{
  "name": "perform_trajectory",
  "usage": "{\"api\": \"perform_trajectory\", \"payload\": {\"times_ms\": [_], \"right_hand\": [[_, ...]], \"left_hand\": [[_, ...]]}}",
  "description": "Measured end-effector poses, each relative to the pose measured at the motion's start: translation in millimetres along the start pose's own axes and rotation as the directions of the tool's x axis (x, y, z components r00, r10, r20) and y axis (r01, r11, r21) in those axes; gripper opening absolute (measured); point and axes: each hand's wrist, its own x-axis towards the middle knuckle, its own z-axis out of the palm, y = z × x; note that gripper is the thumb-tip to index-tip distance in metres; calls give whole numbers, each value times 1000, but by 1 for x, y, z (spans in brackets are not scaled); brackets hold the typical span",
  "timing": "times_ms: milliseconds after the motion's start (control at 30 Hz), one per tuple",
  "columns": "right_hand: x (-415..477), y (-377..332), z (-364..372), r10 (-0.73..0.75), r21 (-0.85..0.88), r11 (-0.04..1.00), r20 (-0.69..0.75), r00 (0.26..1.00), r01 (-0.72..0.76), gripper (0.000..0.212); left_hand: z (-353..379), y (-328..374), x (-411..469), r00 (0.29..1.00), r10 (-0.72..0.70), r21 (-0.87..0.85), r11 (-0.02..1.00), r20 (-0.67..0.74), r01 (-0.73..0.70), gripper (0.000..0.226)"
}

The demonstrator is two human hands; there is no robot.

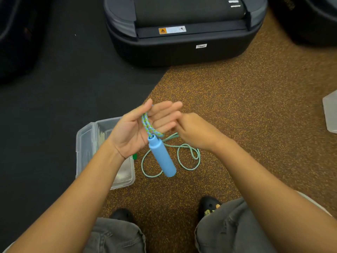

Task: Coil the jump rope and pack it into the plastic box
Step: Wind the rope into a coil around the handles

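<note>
My left hand (140, 127) is held palm up with straight fingers, and two turns of the blue-green jump rope (148, 126) lie across its palm between thumb and fingers. A light blue handle (162, 157) hangs from those turns below the palm. My right hand (195, 131) is beside the left fingertips, its fingers curled around the rope running off behind it. The remaining rope (189, 157) lies in loose loops on the brown floor. The clear plastic box (87, 141) stands open on the floor under my left forearm.
A large dark machine (182, 30) sits on the floor ahead. A translucent lid or container (331, 112) lies at the right edge. Black matting (54, 88) covers the left floor, speckled brown flooring the right. My knees and black shoes are at the bottom.
</note>
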Motion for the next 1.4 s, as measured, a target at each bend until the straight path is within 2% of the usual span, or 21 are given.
{"api": "perform_trajectory", "payload": {"times_ms": [100,200,333,433,567,667,767,833,900,967,1033,1167,1300,1400], "right_hand": [[-1,-4,6,21,-44,999,100,995,-17,31],[-4,-10,10,7,-51,999,184,983,3,25],[-9,-13,10,-42,-127,989,224,974,72,12],[-10,-11,8,-56,-180,979,232,971,100,16],[-12,-15,2,-165,-116,975,180,970,187,13],[-13,-17,-10,-184,-66,981,13,983,185,17],[-11,-9,-21,-127,-22,992,-149,981,125,18],[-10,-3,-24,-80,18,996,-179,981,85,19],[-8,2,-24,-58,63,995,-192,980,71,21],[-6,5,-23,-37,127,990,-213,976,66,25],[-3,6,-22,-8,221,973,-246,969,64,29],[3,5,-19,72,336,941,-276,959,26,24],[2,2,-14,31,222,975,-205,978,15,13],[1,-2,-3,11,70,998,-66,998,-6,17]], "left_hand": [[-3,5,-1,998,34,-64,997,-59,-38,39],[-2,2,3,982,97,-50,993,-162,-106,40],[-8,-3,10,943,155,126,984,-295,-122,40],[-11,-5,12,899,186,229,968,-396,-100,38],[-13,-9,15,845,231,362,931,-483,-47,40],[-9,-13,14,877,180,411,911,-445,21,38],[0,-18,12,940,49,391,916,-337,92,36],[6,-19,11,948,-63,405,894,-311,192,41],[11,-17,9,945,-180,474,829,-274,296,58],[14,-14,6,944,-251,522,788,-214,328,68],[14,-10,5,954,-232,536,789,-192,300,65],[11,-7,4,982,-71,479,865,-176,148,46],[9,-4,5,982,34,242,970,-186,12,39],[6,1,7,974,105,113,990,-202,-83,39]]}}
